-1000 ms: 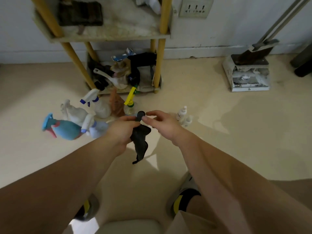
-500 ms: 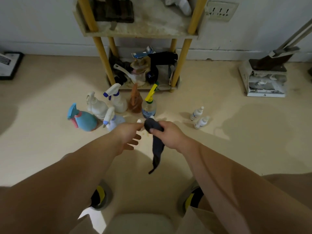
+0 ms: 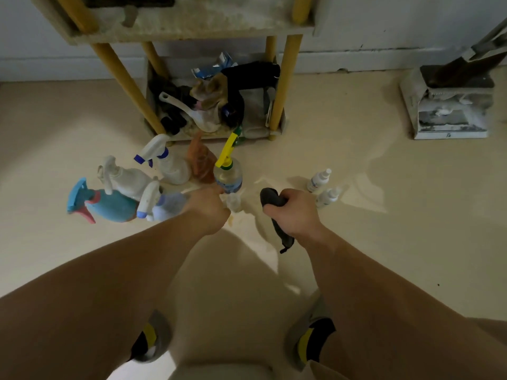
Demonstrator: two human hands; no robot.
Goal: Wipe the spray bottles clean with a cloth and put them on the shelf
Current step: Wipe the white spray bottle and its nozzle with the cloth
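Several spray bottles stand clustered on the floor in front of the shelf (image 3: 192, 26): a teal one (image 3: 115, 205), a white one (image 3: 129, 179), a white one with a blue trigger (image 3: 172, 168), an orange one (image 3: 201, 163), a clear one with a yellow trigger (image 3: 227, 175) and a lavender one (image 3: 167, 207). My left hand (image 3: 208, 209) is curled against a small clear bottle (image 3: 234, 202) on the floor; its fingers are hidden. My right hand (image 3: 293, 212) grips a dark grey cloth (image 3: 267, 197), whose tail hangs below the fist.
Two small white spray bottles (image 3: 318, 179) stand right of my right hand. The shelf's bottom tier (image 3: 274, 131) is crammed with a ladle, rags and packets. A dustpan and broom (image 3: 450, 105) stand at the wall on the right. My feet (image 3: 151, 338) are below.
The cloth passed fully to my right hand, which moved right. My left hand let go of it and reached down to the small clear bottle. The camera moved closer to the shelf.
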